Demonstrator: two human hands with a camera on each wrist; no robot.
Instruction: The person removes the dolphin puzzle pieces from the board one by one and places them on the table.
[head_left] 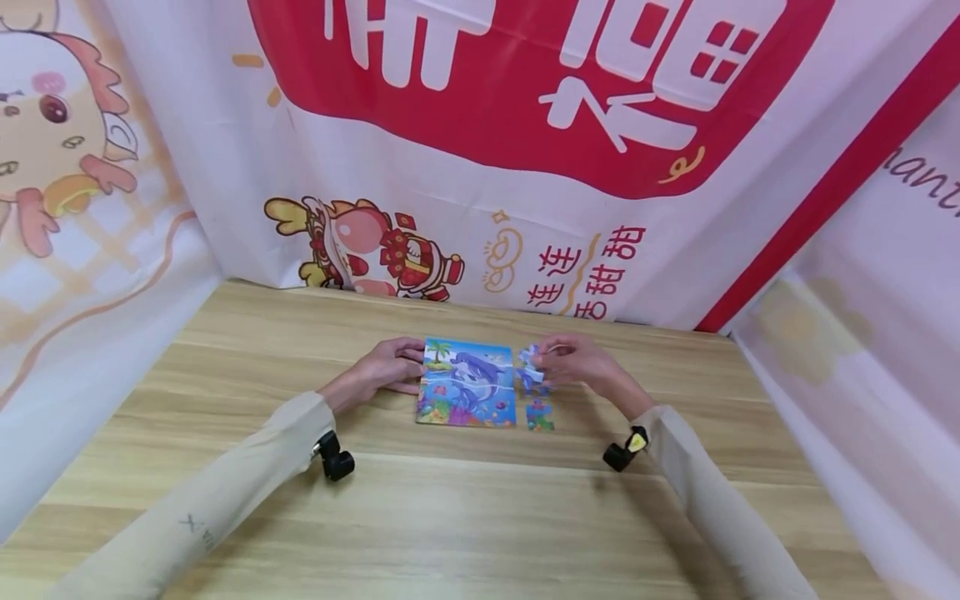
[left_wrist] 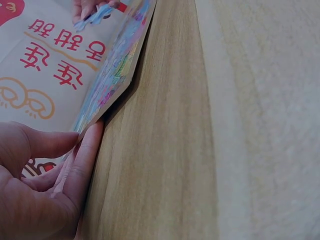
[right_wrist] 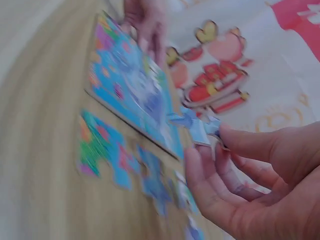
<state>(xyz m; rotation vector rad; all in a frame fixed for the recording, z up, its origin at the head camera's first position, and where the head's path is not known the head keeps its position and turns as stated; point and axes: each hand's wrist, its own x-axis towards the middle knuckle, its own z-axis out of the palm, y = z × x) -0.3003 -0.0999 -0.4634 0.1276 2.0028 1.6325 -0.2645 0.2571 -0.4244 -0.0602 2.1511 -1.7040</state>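
A square jigsaw puzzle board (head_left: 468,385) with dolphins, sea and a palm tree lies in front of me on the table. At its left edge my left hand (head_left: 386,367) pinches the board, thumb and fingers meeting at the edge in the left wrist view. To the right of the board, my right hand (head_left: 576,363) holds a blue and white puzzle piece (right_wrist: 199,131) between thumb and fingers, above the table. Below that hand are several loose pieces, among them a coral-patterned piece (right_wrist: 102,147) and a blue piece (right_wrist: 154,177). The right wrist view is blurred.
The wooden table (head_left: 450,517) runs back to a white cloth (head_left: 420,183) with red printing. Printed cloth also hangs on the left and right sides. A small black camera sits on each wrist.
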